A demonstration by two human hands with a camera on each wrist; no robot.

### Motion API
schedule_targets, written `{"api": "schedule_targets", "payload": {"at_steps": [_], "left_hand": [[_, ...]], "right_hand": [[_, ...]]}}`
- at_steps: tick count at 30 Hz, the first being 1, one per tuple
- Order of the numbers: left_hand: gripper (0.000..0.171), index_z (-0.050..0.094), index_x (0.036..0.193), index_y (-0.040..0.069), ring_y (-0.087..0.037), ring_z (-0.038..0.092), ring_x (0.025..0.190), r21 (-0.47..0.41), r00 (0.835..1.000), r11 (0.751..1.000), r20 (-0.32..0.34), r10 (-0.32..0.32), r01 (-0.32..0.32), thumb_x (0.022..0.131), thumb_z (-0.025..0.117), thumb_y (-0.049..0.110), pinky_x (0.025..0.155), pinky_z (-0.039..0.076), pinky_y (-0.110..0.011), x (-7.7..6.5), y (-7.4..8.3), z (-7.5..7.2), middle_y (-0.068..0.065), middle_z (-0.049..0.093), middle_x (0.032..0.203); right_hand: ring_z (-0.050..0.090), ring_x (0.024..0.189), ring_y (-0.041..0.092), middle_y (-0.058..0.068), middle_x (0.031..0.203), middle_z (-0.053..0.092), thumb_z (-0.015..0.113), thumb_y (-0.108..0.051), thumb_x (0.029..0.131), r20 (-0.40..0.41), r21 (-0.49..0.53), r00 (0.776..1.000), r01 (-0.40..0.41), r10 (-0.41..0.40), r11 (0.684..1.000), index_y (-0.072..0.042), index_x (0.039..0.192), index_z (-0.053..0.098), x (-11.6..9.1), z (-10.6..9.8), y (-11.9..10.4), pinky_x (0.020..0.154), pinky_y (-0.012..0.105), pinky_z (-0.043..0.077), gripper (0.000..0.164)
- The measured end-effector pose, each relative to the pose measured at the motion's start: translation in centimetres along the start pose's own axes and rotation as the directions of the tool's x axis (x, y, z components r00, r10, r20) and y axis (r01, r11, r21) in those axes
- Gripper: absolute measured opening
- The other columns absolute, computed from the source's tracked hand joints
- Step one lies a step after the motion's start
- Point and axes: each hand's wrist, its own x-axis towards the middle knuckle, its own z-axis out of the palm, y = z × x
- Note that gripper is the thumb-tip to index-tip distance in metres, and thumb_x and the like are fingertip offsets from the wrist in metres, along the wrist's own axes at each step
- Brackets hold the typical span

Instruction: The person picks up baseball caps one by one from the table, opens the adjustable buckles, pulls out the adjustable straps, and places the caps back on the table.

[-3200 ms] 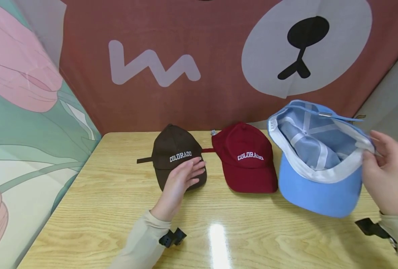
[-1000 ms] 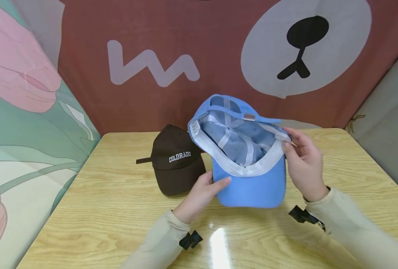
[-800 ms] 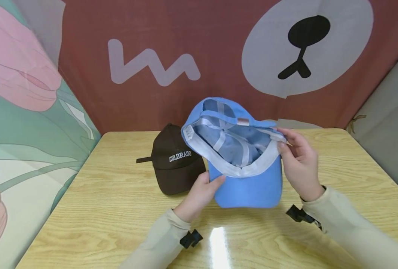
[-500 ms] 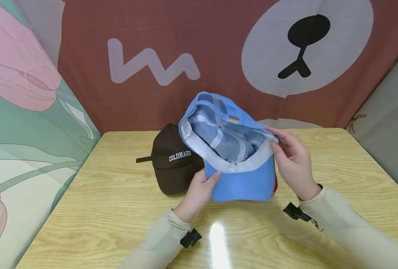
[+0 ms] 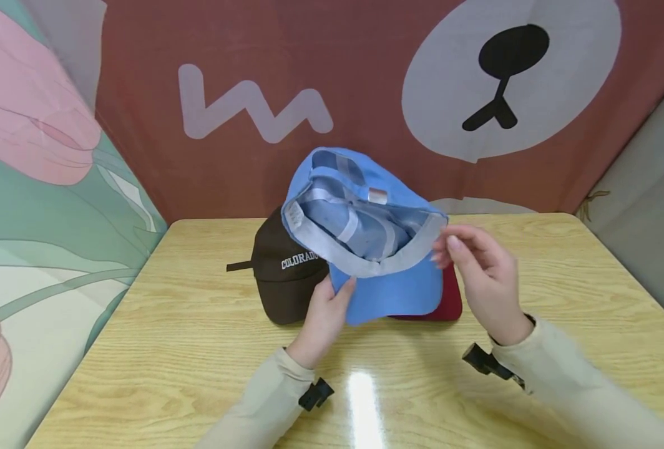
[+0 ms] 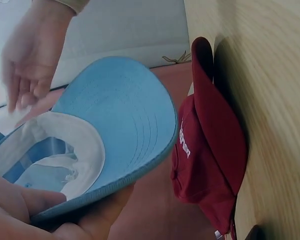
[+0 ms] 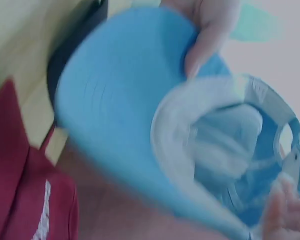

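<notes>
A light blue baseball cap [image 5: 388, 293] is held up with its inside facing me, white sweatband and back strap showing. My left hand [image 5: 323, 318] pinches the left side of its brim, thumb on the underside. Just off the cap's right edge is my right hand [image 5: 486, 280], fingers loosely bent with nothing in them; in the left wrist view a gap shows between that hand [image 6: 32, 60] and the cap. Behind the blue cap, a dark red cap [image 5: 452, 296] is mostly hidden in the head view, and a brown COLORADO cap [image 5: 287, 287] is partly covered.
The red and brown caps sit on a wood-grain table [image 5: 169, 362], near its back edge. A brown-red cloth backdrop [image 5: 225, 174] hangs right behind the table. A floral cloth [image 5: 40, 249] lines the left side, a grey one [image 5: 646, 181] the right.
The blue cap came from the right to the middle; my left hand left the brown cap and gripped the brim. Lately the cap drifted left and up, and my right hand let go of its edge.
</notes>
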Motion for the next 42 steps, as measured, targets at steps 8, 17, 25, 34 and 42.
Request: {"api": "schedule_targets", "payload": {"at_steps": [8, 17, 25, 34, 42], "left_hand": [[0.036, 0.048, 0.135, -0.008, -0.037, 0.055, 0.119, -0.040, 0.999, 0.999, -0.023, 0.035, -0.036, 0.103, 0.044, 0.008, 0.099, 0.044, -0.046, 0.1, -0.2, 0.3, -0.024, 0.054, 0.133], [0.039, 0.042, 0.139, -0.007, -0.036, 0.046, 0.128, -0.024, 0.999, 0.999, -0.003, 0.045, -0.045, 0.104, 0.042, 0.010, 0.104, 0.038, -0.048, -0.1, -0.5, 0.3, -0.023, 0.047, 0.141], [0.033, 0.050, 0.128, -0.008, -0.031, 0.054, 0.118, -0.046, 1.000, 0.999, 0.014, -0.004, 0.005, 0.102, 0.049, 0.011, 0.097, 0.044, -0.044, -0.1, -0.9, 0.7, -0.021, 0.056, 0.127], [0.039, 0.048, 0.133, -0.009, -0.032, 0.056, 0.116, -0.117, 0.998, 0.993, 0.061, 0.010, -0.003, 0.097, 0.055, 0.003, 0.091, 0.048, -0.041, 0.0, -1.0, 0.9, -0.024, 0.057, 0.127], [0.054, 0.031, 0.146, -0.009, -0.037, 0.055, 0.119, -0.137, 0.999, 0.991, 0.038, 0.009, -0.004, 0.096, 0.051, -0.001, 0.095, 0.047, -0.041, -0.1, -0.3, -0.5, -0.029, 0.053, 0.132]], "right_hand": [[0.066, 0.090, 0.020, 0.013, 0.111, 0.065, 0.027, -0.031, 0.108, 0.200, 0.248, 0.897, -0.435, 0.393, 0.866, 0.006, 0.127, 0.050, 0.7, 1.7, 0.3, 0.078, 0.031, 0.055, 0.048], [0.068, 0.090, 0.020, 0.008, 0.105, 0.070, 0.029, -0.025, 0.108, 0.165, 0.462, 0.901, -0.431, 0.402, 0.776, -0.005, 0.114, 0.060, 2.0, 1.9, -0.2, 0.077, 0.030, 0.054, 0.038], [0.070, 0.093, 0.024, 0.011, 0.107, 0.071, 0.036, -0.014, 0.107, 0.124, 0.580, 0.901, -0.405, 0.415, 0.707, 0.001, 0.118, 0.061, 2.8, 2.0, -0.9, 0.084, 0.036, 0.054, 0.031], [0.070, 0.082, 0.022, 0.013, 0.097, 0.071, 0.040, -0.010, 0.105, 0.077, 0.568, 0.923, -0.351, 0.376, 0.744, 0.005, 0.109, 0.059, 3.4, 1.9, -1.5, 0.081, 0.035, 0.055, 0.025], [0.071, 0.088, 0.026, 0.017, 0.099, 0.070, 0.040, -0.007, 0.104, 0.093, 0.537, 0.943, -0.317, 0.318, 0.782, 0.009, 0.106, 0.054, 3.7, 1.1, -2.2, 0.081, 0.036, 0.055, 0.020]]}}
